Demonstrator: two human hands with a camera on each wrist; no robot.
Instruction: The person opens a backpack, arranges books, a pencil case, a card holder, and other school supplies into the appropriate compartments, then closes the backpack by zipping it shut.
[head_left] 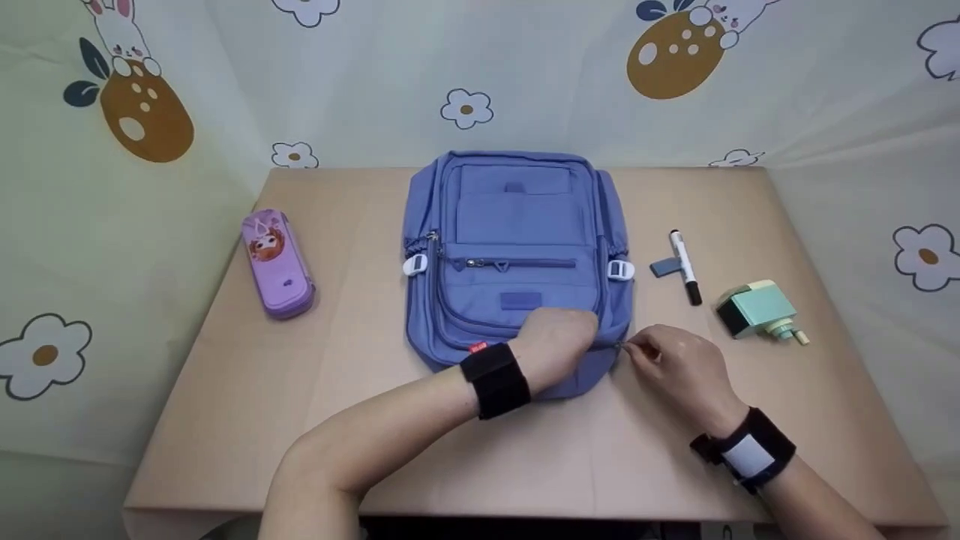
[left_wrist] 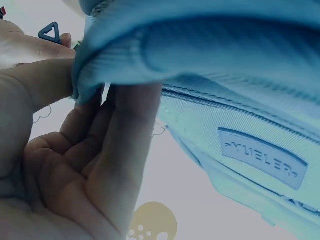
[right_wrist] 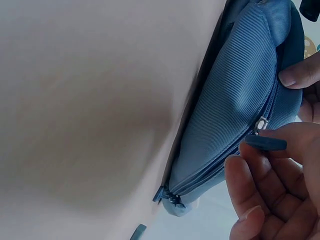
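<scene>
A blue backpack [head_left: 517, 217] lies on its back on the table, front pockets facing up. At its lower right corner my left hand [head_left: 559, 345] grips the padded fabric edge. The left wrist view shows the thumb over that edge and the fingers beneath, beside a stitched name patch [left_wrist: 263, 158]. Just right of the bag, my right hand [head_left: 686, 367] pinches a dark blue zipper pull [right_wrist: 266, 143] between thumb and finger. Its metal slider [right_wrist: 260, 124] sits partway along the zipper on the bag's side.
A purple pencil case [head_left: 281, 266] lies at the left. On the right are a black-and-white marker [head_left: 686, 262], a small blue-grey piece [head_left: 664, 268] against it, and a mint-green boxy object [head_left: 761, 307]. A patterned cloth [head_left: 360, 97] hangs behind and beside the table.
</scene>
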